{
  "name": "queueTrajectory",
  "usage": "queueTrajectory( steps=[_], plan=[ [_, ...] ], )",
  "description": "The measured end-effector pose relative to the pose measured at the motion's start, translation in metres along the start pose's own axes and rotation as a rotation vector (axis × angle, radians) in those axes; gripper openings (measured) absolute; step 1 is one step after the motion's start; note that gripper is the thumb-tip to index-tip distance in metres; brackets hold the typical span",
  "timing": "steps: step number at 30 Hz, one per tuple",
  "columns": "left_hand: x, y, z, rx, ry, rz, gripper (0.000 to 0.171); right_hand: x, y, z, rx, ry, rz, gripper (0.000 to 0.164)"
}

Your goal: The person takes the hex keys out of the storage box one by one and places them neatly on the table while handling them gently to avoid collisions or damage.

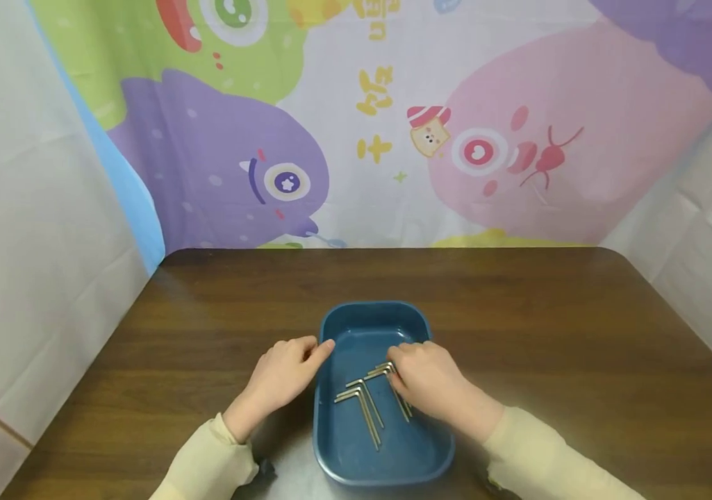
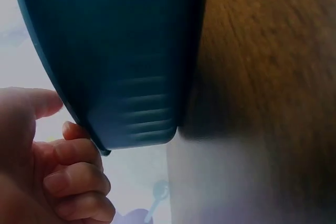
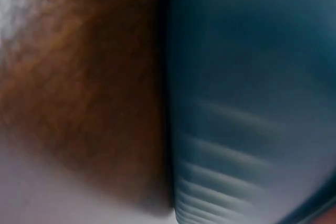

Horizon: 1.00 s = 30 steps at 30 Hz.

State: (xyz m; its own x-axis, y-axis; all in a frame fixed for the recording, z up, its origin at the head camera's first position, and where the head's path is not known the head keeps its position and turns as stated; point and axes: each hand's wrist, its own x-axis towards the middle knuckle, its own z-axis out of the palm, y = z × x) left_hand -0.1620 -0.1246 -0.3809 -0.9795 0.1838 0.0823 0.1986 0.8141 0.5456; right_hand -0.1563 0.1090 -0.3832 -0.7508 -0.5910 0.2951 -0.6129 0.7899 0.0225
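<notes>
A blue rectangular tray (image 1: 387, 462) with rounded corners stands on the table. Several L-shaped hex keys (image 1: 365, 413) lie in it, their short arms pointing left. My left hand (image 1: 283, 371) holds the tray's left rim, thumb over the edge and fingers curled outside. The left wrist view shows this hand (image 2: 63, 177) close against the rim, beside the tray's ribbed outer wall (image 2: 142, 100). Reaching over the right rim, my right hand (image 1: 431, 378) has its fingers curled at the upper hex keys and pinches them; the fingertips are partly hidden. In the right wrist view the tray's wall (image 3: 236, 87) hides nearly all of this hand.
The brown wooden table (image 1: 556, 326) extends around the tray on both sides. Behind its far edge hangs a cartoon-printed cloth (image 1: 356, 201). White sheets cover the left and right sides. A small dark object (image 1: 266, 469) lies near the left sleeve.
</notes>
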Motion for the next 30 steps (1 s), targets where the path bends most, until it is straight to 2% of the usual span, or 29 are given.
queueTrajectory(
  steps=[3, 7, 13, 21, 26, 30],
  plan=[
    [-0.0017, 0.0005, 0.0018, 0.005, 0.01, 0.004, 0.04, -0.0006, -0.0045, 0.0047, -0.096, -0.052, -0.012, 0.022],
    [-0.002, -0.0017, 0.0036, 0.011, 0.002, 0.015, 0.035, -0.0019, -0.0063, 0.009, -0.15, -0.074, -0.022, 0.025],
    [-0.0028, -0.004, 0.0053, -0.017, -0.025, 0.017, 0.034, -0.0011, -0.0066, 0.0097, -0.14, -0.061, -0.024, 0.02],
    [-0.0035, -0.0051, 0.0052, -0.034, -0.022, 0.024, 0.035, 0.0033, -0.0072, 0.0061, -0.093, -0.185, 0.026, 0.03],
    [-0.0053, -0.0051, 0.005, -0.041, -0.038, 0.019, 0.035, 0.0022, -0.0071, 0.0062, -0.085, -0.179, 0.007, 0.02],
    [-0.0047, -0.0051, 0.0048, -0.039, -0.035, 0.03, 0.035, 0.0007, -0.0072, 0.0061, -0.119, -0.144, -0.019, 0.014]
  ],
)
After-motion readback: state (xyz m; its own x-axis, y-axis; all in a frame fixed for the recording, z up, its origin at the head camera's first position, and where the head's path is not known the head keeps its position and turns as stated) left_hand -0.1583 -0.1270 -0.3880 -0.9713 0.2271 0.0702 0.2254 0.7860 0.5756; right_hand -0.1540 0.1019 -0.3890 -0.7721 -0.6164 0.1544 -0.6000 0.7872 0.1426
